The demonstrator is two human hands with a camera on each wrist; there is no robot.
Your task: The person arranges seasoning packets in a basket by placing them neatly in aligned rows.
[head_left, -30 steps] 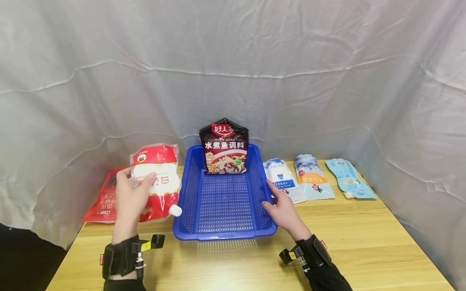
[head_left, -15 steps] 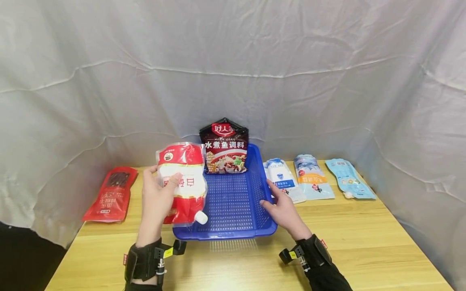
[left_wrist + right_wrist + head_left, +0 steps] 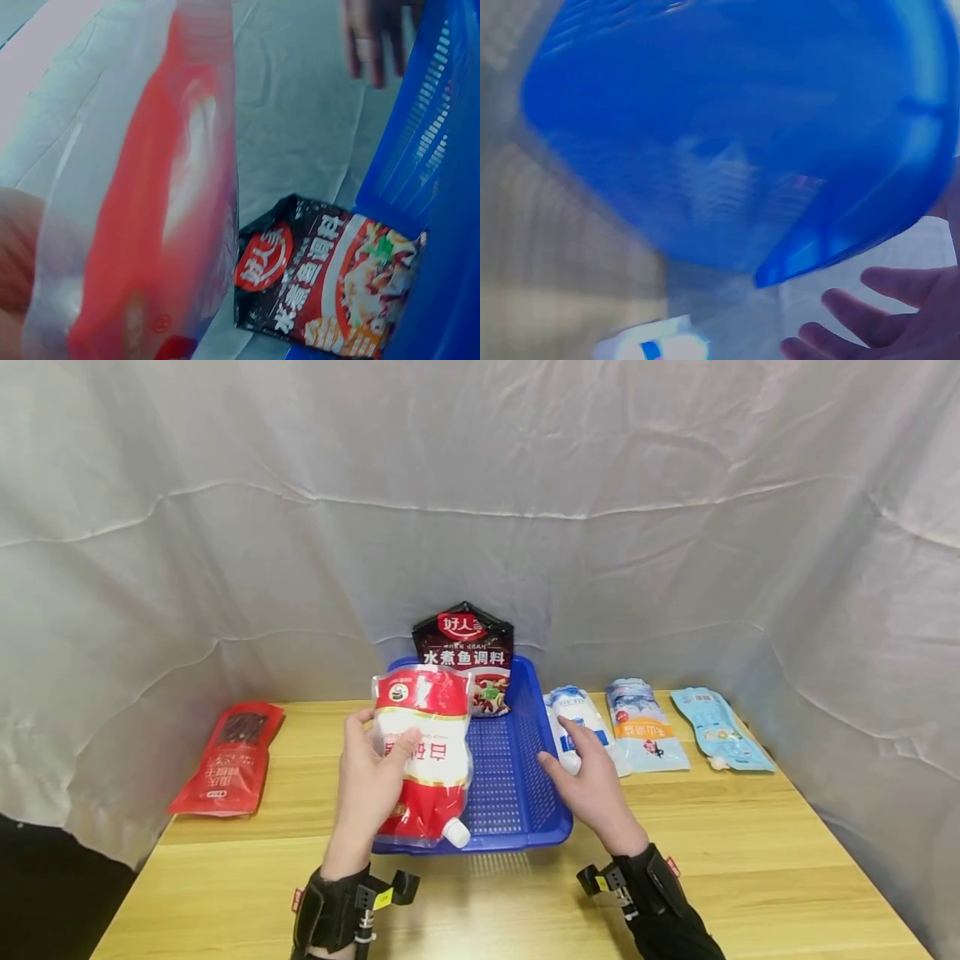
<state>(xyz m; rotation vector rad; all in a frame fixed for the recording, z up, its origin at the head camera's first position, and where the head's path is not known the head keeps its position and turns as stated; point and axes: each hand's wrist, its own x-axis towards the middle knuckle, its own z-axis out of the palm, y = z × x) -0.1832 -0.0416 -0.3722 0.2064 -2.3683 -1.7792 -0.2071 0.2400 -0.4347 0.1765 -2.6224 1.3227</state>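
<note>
Pouch (image 3: 435, 727), red-and-white, spouted: left hand (image 3: 375, 781) is gripping it over blue basket (image 3: 525, 841). Right hand (image 3: 596, 787): hovering, fingers outstretched, beside rim. Black packet (image 3: 480, 653): standing at far end.

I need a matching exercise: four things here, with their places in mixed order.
1. red-and-white pouch
2. black packet
3. windowed red pouch
4. light-blue pouch

A. farthest right on the table
B. in the grip of the left hand
C. inside the basket, at its far end
D. on the table, left of the basket

Pairs: 1-B, 2-C, 3-D, 4-A
</note>
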